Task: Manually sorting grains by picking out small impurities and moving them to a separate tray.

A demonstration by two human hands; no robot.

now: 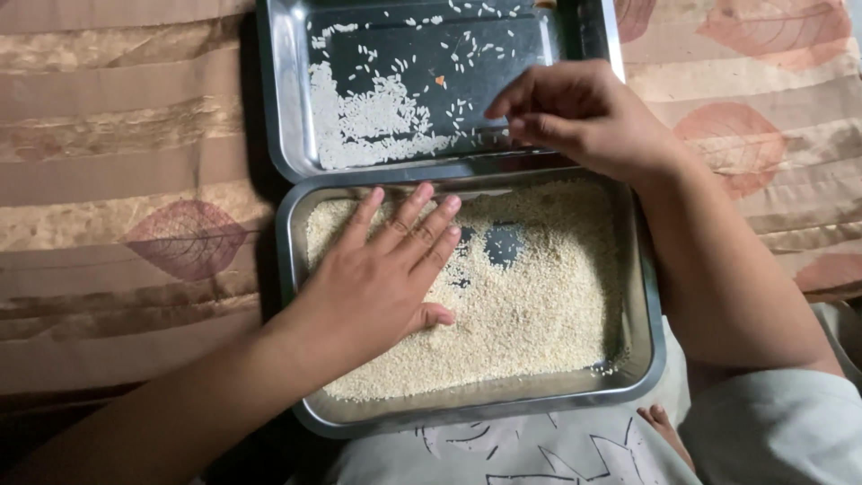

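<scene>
Two steel trays sit one behind the other. The near tray (648, 359) is filled with pale rice grains (539, 305), with a few bare patches near its middle. My left hand (382, 274) lies flat on the rice, fingers spread and pointing away from me. The far tray (278, 108) holds a smaller heap of rice (368, 126) at its near left and scattered grains elsewhere. My right hand (575, 117) hovers over the far tray's near right corner, fingertips pinched together; whether a grain is between them is too small to tell.
Both trays rest on a striped brown and beige cloth (117, 180) printed with reddish leaves. My lap in light patterned clothing (539, 449) is under the near tray's front edge. A small orange speck (440, 81) lies in the far tray.
</scene>
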